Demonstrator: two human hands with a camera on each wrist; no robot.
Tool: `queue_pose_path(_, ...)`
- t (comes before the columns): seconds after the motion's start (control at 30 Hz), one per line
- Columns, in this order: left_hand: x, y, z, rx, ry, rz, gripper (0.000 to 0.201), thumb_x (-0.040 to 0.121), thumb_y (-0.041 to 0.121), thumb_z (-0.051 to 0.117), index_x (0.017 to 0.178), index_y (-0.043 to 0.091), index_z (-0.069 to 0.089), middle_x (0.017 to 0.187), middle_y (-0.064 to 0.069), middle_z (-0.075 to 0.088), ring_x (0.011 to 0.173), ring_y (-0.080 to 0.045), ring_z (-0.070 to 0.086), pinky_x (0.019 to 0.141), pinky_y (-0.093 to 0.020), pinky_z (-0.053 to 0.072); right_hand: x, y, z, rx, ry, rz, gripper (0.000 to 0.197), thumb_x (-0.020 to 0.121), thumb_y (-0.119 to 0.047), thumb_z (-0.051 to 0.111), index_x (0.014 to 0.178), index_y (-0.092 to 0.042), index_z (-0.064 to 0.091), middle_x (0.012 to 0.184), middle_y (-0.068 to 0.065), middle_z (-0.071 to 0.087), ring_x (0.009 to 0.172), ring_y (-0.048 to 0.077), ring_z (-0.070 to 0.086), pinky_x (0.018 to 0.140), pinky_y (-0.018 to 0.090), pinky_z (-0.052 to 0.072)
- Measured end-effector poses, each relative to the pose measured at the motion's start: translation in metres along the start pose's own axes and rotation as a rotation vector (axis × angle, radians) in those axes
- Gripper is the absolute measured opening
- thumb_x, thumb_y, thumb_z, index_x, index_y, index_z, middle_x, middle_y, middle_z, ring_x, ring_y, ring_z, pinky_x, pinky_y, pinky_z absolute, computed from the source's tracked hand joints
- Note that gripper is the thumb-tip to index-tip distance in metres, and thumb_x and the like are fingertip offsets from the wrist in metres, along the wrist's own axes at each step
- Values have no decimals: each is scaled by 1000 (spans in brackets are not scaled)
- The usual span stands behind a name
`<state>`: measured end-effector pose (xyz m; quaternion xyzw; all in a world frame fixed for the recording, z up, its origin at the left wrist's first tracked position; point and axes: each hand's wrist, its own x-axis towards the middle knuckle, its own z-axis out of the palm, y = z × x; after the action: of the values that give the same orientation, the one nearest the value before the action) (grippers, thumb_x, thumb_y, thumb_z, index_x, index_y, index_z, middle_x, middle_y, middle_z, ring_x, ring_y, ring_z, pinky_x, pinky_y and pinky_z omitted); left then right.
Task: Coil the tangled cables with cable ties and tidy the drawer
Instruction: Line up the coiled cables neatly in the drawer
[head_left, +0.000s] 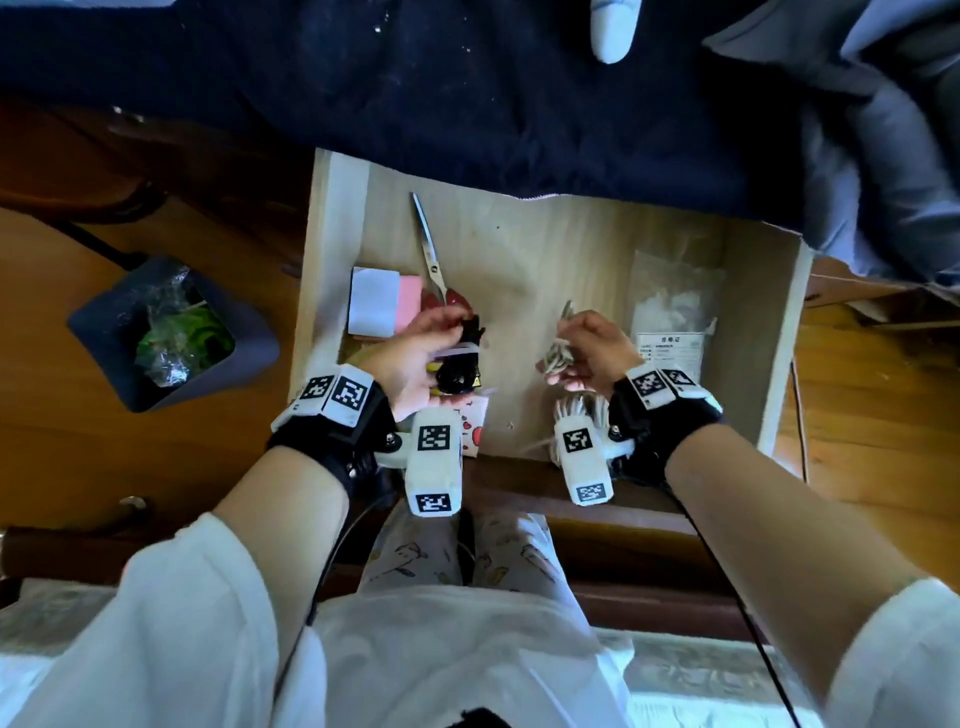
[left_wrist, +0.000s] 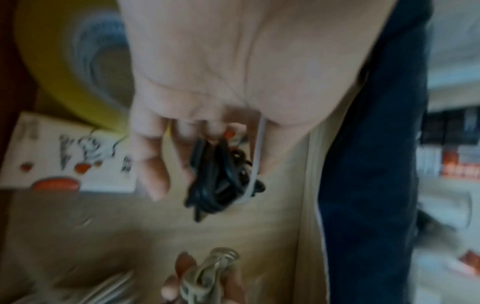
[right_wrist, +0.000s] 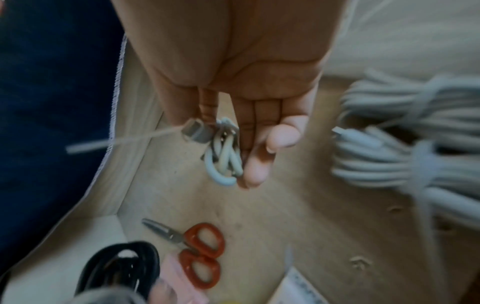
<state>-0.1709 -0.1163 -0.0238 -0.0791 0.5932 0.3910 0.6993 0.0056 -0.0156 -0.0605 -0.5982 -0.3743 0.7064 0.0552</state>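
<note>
My left hand (head_left: 410, 358) curls around a black cable bundle (head_left: 460, 364), glossy round cord cinched by a flat white cable tie (left_wrist: 255, 156), held above the drawer (head_left: 779, 332) near its left wall. My right hand (head_left: 597, 353) pinches a small grey cable coil (right_wrist: 224, 158), smooth rubbery loops with a boxy plug, over the drawer's middle. Larger grey cable bundles (right_wrist: 405, 152) lie on the pale wood-grain floor by the front edge. Steel scissors with red plastic handles (right_wrist: 200, 253) lie toward the left wall, and a clear plastic bag (head_left: 670, 306) sits by the right wall.
</note>
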Motion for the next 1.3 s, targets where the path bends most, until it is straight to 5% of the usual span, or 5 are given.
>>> queue_pose_path(0.2,21,-24,37,253,-21,91,39,93,-11,40,120,17,42,79,-6,46,42,1,53,43,-19,48,-22,22,-26,-249,43,-1,27,84,10,53,90,-14,41,92,13,56,60,16,53,43,19,45)
queue_pose_path(0.4,39,-35,32,614,-16,65,56,92,-6,50,142,15,38,142,-16,45,127,-45,41,103,-46,42,-21,33,-25,-440,-175,29,101,73,17,62,144,-38,16,147,13,30,92,28,60,57,30,56)
queue_pose_path(0.63,61,-47,27,744,10,-40,44,91,-5,54,131,11,50,136,-12,45,112,-32,56,58,-23,56,-9,34,-12,-707,-165,21,74,71,-2,75,129,-22,35,116,14,57,85,31,61,65,39,56)
queue_pose_path(0.77,63,-47,24,743,27,-40,48,84,-4,65,129,6,51,89,-9,60,56,-13,56,38,-17,43,-8,35,-10,-669,-161,79,44,74,-4,74,104,-19,46,89,9,58,70,34,66,65,46,58)
queue_pose_path(1.3,75,-45,21,721,74,-89,59,86,-7,61,139,-2,37,76,-12,56,46,-11,58,45,-17,51,16,31,-2,-886,-121,89,18,79,-11,65,69,-18,52,86,17,70,78,31,68,56,28,53)
